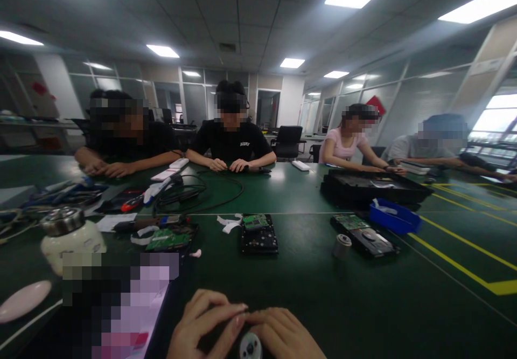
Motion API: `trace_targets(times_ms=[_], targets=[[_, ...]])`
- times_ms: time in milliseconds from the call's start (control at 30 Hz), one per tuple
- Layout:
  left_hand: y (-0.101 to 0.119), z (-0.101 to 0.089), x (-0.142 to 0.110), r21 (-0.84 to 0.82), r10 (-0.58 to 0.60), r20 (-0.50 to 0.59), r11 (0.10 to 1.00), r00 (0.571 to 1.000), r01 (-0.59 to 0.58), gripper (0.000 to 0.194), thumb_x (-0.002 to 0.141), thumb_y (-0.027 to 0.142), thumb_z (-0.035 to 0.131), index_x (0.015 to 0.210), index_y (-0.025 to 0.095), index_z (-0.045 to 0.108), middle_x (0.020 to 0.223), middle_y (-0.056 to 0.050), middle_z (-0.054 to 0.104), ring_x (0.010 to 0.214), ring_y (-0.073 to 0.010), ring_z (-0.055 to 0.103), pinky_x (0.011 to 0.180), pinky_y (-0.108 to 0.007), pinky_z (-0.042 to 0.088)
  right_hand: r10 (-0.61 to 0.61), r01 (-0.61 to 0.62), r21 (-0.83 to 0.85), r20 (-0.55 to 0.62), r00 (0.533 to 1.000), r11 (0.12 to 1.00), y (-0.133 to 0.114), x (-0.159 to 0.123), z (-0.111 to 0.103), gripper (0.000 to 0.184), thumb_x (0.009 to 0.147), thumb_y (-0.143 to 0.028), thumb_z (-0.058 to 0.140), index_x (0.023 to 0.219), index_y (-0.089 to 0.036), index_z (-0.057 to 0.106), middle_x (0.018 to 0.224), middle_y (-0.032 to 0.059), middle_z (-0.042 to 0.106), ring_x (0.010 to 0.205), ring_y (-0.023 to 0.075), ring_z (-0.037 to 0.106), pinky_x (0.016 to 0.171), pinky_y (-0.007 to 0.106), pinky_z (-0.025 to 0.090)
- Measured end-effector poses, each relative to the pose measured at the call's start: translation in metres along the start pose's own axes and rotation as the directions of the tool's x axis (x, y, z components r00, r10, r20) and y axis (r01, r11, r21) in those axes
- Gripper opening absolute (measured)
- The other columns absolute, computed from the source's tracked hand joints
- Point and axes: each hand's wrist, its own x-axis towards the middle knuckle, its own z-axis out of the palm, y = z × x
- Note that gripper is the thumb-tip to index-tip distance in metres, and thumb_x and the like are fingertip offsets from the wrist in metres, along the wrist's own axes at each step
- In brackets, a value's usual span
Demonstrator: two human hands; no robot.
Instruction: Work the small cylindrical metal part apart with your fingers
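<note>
Both hands meet low in the middle of the head view, just above the green table. My left hand [205, 321] is closed, with thumb and forefinger brought together at the tips; whatever they pinch is too small to make out. Bent fingers of my right hand [283, 332] come up against those fingertips, and what lies under them is hidden. Directly below the fingertips is a small round metal motor [250, 346], its end face with dark holes towards me. Whether it is held or rests on the table I cannot tell. A similar metal motor [342, 246] stands upright farther off.
Hard drives with green boards [258, 237], [365, 235] lie across the table, near a blue bin [393, 216]. On the left are a lidded jar [72, 237], a blurred-out screen [137, 305] and a coiled black cable [181, 194]. Several people sit opposite.
</note>
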Motion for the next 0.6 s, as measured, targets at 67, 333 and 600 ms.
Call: trace_targets(times_ms=[67, 333, 600], targets=[[-0.008, 0.000, 0.003, 0.141, -0.154, -0.020, 0.978, 0.988, 0.156, 0.020, 0.086, 0.042, 0.062, 0.100, 0.034, 0.074, 0.075, 0.000, 0.070, 0.075, -0.0203, 0.065, 0.067, -0.031, 0.053, -0.007, 0.007, -0.002, 0.010, 1.000, 1.000, 0.000, 0.000, 0.001, 0.031, 0.103, -0.040, 0.033, 0.105, -0.018, 0.054, 0.109, 0.0034, 0.069, 0.099, 0.0132, 0.065, 0.087, 0.024, 0.049], [-0.014, 0.002, 0.013, 0.409, -0.378, 0.113, 0.860, 0.919, 0.304, 0.020, 0.083, 0.037, 0.063, 0.100, 0.037, 0.074, 0.073, 0.000, 0.070, 0.077, -0.0252, 0.064, 0.065, -0.034, 0.042, -0.041, 0.040, -0.028, -0.015, 0.999, 0.999, 0.001, 0.000, 0.001, 0.038, 0.103, -0.044, 0.027, 0.105, -0.018, 0.054, 0.105, 0.0017, 0.071, 0.096, 0.0130, 0.066, 0.083, 0.023, 0.050], [-0.004, 0.000, 0.008, 0.068, -0.024, -0.041, 0.997, 0.999, 0.027, 0.016, 0.088, 0.033, 0.060, 0.093, 0.025, 0.073, 0.082, -0.003, 0.072, 0.081, -0.0202, 0.065, 0.073, -0.031, 0.055, -0.068, 0.057, -0.098, -0.115, 0.991, 0.994, 0.000, 0.002, 0.004, 0.052, 0.102, -0.048, 0.014, 0.098, -0.019, 0.057, 0.100, 0.0010, 0.071, 0.086, 0.0132, 0.067, 0.076, 0.024, 0.050]])
